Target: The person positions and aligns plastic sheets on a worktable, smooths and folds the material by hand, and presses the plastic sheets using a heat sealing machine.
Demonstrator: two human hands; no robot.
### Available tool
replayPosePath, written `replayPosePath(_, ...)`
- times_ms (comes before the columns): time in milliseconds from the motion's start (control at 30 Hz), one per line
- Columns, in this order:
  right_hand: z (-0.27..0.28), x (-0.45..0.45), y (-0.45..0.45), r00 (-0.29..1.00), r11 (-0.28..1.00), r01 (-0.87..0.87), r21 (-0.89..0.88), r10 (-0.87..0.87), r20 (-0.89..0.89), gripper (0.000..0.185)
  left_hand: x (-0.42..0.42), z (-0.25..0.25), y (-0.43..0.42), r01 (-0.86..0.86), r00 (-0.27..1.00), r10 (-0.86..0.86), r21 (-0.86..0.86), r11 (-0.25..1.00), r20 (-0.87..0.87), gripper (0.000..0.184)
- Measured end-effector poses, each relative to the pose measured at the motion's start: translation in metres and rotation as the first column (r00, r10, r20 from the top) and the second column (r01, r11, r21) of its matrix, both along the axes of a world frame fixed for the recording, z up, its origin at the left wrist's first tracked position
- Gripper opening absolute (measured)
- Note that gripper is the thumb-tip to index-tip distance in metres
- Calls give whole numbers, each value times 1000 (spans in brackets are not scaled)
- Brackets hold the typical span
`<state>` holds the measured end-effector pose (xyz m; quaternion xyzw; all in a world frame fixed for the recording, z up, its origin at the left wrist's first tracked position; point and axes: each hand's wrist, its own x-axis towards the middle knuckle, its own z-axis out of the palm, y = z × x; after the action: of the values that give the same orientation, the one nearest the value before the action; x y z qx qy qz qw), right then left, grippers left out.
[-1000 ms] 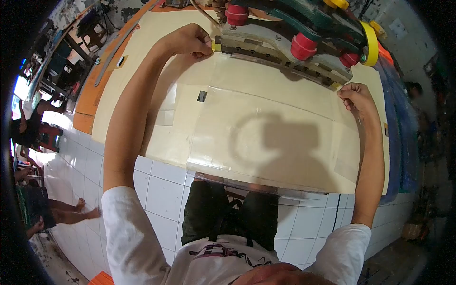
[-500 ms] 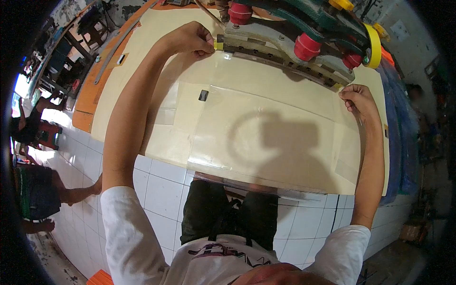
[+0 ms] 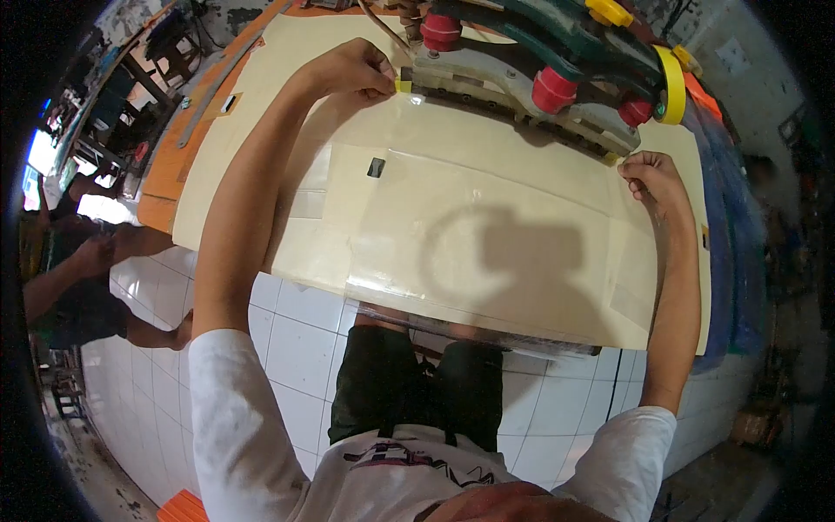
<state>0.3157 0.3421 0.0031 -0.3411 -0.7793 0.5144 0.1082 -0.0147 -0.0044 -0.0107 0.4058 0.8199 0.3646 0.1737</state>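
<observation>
A clear plastic sheet (image 3: 487, 196) lies on the cream board (image 3: 252, 165), its far edge running under the long metal bar (image 3: 513, 111) of a green machine (image 3: 539, 39). My left hand (image 3: 361, 71) is closed in a pinch on the sheet's far left corner, beside a yellow strip at the bar's left end. At the bar's right end, my right hand (image 3: 651, 178) pinches the sheet's far right corner, fingers curled. The exact grip on the thin film is hard to see. A small black piece (image 3: 376, 167) lies left of the sheet's middle.
Red knobs (image 3: 553, 89) and a yellow ring (image 3: 670, 84) stick out from the machine. Bluish plastic (image 3: 731, 244) hangs at the board's right. A metal ruler (image 3: 213, 87) rests on the orange tabletop (image 3: 161, 191). Another person (image 3: 83, 278) is at the left, over white floor tiles.
Both hands stay almost in place at the bar's ends. My view shifts slightly. At the left, the other person has moved, with an arm now reaching toward the table and the red stool no longer visible.
</observation>
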Motion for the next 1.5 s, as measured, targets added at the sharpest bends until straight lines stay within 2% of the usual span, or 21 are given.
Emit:
replayPosePath(200, -2, 3, 3, 998, 999, -35, -32, 33, -52, 11, 5, 5, -2, 37, 998, -37, -7, 999, 43, 15)
replayPosePath(300, -6, 2, 8, 998, 999, -41, -22, 40, -51, 11, 10, 9, -5, 44, 998, -44, 16, 999, -35, 16)
replayPosePath(433, -14, 4, 13, 994, 999, -50, 22, 52, -95, 11, 4, 11, -4, 6, 1000, -4, -103, 995, 22, 16)
replayPosePath(500, -5, 6, 9, 994, 1000, -13, 17, 14, -107, 13, 0, 10, -7, 39, 996, -30, -102, 994, 87, 22)
replayPosePath(533, 4, 7, 6, 998, 997, -32, -69, 28, -56, 13, 1, 14, -9, 66, 996, -60, -99, 993, 68, 22)
replayPosePath(567, 12, 9, 7, 998, 986, -55, -160, 55, -6, 13, 2, 18, -13, 56, 987, -47, -57, 997, 154, 26)
replayPosePath(600, 10, 12, 19, 999, 987, -41, -158, 39, -17, 13, 4, 20, -20, 37, 969, -32, -17, 999, 246, 29)
replayPosePath(633, 7, 16, 32, 997, 986, -64, -151, 55, -60, 16, 4, 24, -28, 47, 969, -41, -19, 999, 243, 29)
replayPosePath(667, -2, 19, 43, 992, 985, -91, -145, 76, -106, 19, 4, 28, -39, -15, 990, 25, -71, 997, 141, 33)
replayPosePath(700, 16, 26, 23, 997, 997, 59, -44, -61, -42, 20, 9, 32, -48, -84, 995, 89, -117, 990, 36, 38)
replayPosePath(733, 23, 37, 20, 997, 997, 61, -51, -64, -45, 20, 20, 36, -58, -82, 996, 87, -123, 989, 32, 38)
replayPosePath(800, 33, 61, 21, 1000, 939, -15, 343, 6, 29, 22, 45, 44, -83, -190, 967, 197, 56, 980, -163, 37)
replayPosePath(833, 39, 75, 13, 999, 880, -25, 474, 5, 44, 26, 47, 41, -97, -177, 972, 193, 124, 976, -133, 39)
replayPosePath(867, 39, 90, 7, 999, 880, -23, 474, 4, 39, 26, 52, 36, -110, -176, 971, 193, 126, 976, -138, 39)
replayPosePath(933, 37, 122, -9, 995, 793, 11, 609, 53, -87, 27, 69, 27, -135, -305, 942, 332, 280, 910, -55, 36)
replayPosePath(1000, 34, 156, -34, 989, 856, 68, 512, 7, -144, 28, 89, 17, -151, -363, 921, 389, 332, 870, -13, 34)
replayPosePath(1067, 12, 186, -42, 972, 844, 187, 503, -83, -222, 24, 99, 2, -163, -427, 894, 447, 380, 821, 38, 32)
replayPosePath(1100, -1, 198, -44, 972, 845, 181, 503, -77, -220, 24, 99, -10, -169, -430, 892, 444, 445, 785, 79, 31)
replayPosePath(1167, -26, 216, -47, 884, 805, 404, 434, -222, -412, 21, 108, -14, -170, -467, 872, 470, 520, 716, 136, 30)
replayPosePath(1267, -44, 230, -51, 814, 755, 513, 410, -276, -511, 20, 120, -15, -170, -501, 857, 482, 514, 697, 181, 31)
replayPosePath(1500, -61, 233, -48, 711, 794, 566, 223, -333, -619, 20, 120, -19, -173, -488, 868, 444, 554, 674, 223, 32)
